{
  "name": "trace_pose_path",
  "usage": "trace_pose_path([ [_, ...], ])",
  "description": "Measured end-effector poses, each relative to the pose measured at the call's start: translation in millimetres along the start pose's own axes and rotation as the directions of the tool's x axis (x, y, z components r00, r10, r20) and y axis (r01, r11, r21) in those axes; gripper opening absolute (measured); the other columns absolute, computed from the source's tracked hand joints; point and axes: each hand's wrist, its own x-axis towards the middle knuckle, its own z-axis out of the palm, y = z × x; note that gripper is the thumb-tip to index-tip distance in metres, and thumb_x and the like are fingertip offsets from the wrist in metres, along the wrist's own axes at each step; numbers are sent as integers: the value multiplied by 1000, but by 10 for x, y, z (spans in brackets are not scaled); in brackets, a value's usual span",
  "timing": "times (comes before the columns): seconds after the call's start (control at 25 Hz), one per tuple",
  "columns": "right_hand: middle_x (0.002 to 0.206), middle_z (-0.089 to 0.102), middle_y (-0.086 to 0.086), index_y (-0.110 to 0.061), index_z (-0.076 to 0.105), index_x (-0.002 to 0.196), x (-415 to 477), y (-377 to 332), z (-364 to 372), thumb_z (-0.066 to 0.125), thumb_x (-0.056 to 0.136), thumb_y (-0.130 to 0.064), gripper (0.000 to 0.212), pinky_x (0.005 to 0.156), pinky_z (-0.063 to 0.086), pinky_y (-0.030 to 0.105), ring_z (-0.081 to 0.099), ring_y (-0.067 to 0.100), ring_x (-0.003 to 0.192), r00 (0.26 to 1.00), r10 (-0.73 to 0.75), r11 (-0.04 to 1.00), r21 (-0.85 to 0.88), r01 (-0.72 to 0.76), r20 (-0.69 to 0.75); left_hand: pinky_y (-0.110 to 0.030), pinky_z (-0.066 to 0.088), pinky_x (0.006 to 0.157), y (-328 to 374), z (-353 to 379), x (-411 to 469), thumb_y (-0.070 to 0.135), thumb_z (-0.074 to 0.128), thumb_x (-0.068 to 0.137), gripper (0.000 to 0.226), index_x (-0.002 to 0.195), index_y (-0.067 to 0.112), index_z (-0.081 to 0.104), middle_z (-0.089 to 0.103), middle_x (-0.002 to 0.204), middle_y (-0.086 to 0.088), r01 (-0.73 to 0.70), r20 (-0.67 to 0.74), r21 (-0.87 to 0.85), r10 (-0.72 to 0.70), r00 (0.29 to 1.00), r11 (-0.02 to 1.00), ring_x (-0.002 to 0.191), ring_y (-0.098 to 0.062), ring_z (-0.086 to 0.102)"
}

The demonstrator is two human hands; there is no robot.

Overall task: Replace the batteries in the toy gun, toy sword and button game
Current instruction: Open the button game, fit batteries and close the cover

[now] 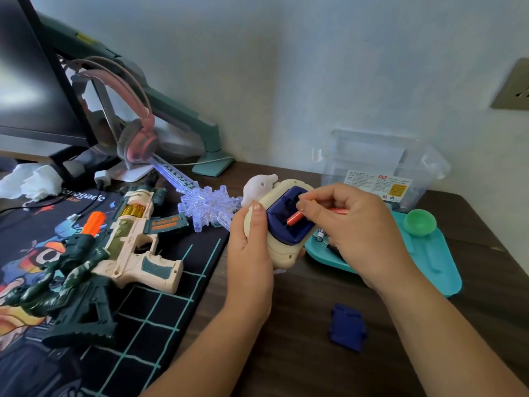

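Left hand [248, 253]: grips the cream button game [282, 255], back turned up.
Right hand [359, 233]: fingers [310, 212] pinch an orange battery [294, 218], tilted in the open navy compartment [282, 217].
Battery cover [347, 328]: lies on the dark worktop [286, 353].
Toy gun [128, 242], toy sword [200, 200]: on the mat [171, 310], left.
Teal tray [429, 262]: beside the game.

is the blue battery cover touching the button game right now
Apart. The head view shows the blue battery cover lying on the table, with bare dark wood between it and the button game that the left hand holds.
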Motion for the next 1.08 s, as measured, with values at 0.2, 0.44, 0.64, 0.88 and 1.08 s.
trace_pose_path([
  [0.2,82,66,-12,-28,57,91,4,-13,-38,75,79,-31,21,55,45,11,62,-5,73,998,22,993,-118,-28,-53,-67,48,95,-15,1,4,64,56,81,57,125,29,62,69,124,-9,-12,5,4,12,1000,1000,114,-37,65],
  [0.44,86,69,-11,-25,65,88,-74,97,151,73,80,-29,12,68,53,13,65,-1,80,984,-42,998,-63,32,-170,-68,48,93,-50,-14,2,65,55,80,58,125,30,62,69,121,-10,-8,3,5,8,1000,1000,112,-38,65],
  [0.64,86,63,-9,-25,71,85,-102,215,218,69,83,-33,8,68,45,10,57,0,81,940,-209,959,-244,143,-271,-60,51,97,-36,6,-37,53,51,89,44,121,27,63,72,117,-3,-18,-20,-3,18,1000,1000,110,-25,68],
  [0.88,85,54,-4,-19,72,106,-161,305,353,63,90,-26,20,58,36,4,47,3,68,897,-398,810,-534,243,-195,-45,58,81,-42,-13,-12,53,53,93,39,120,26,63,72,113,-5,2,-68,-45,-5,998,999,104,-26,70],
  [1.08,85,56,-6,-26,70,108,-158,296,354,62,87,-36,25,61,37,4,49,5,69,954,-258,848,-509,148,-153,-56,53,91,-37,-13,3,56,53,86,46,118,26,63,73,112,-6,3,-82,-21,-4,997,1000,105,-29,70],
])
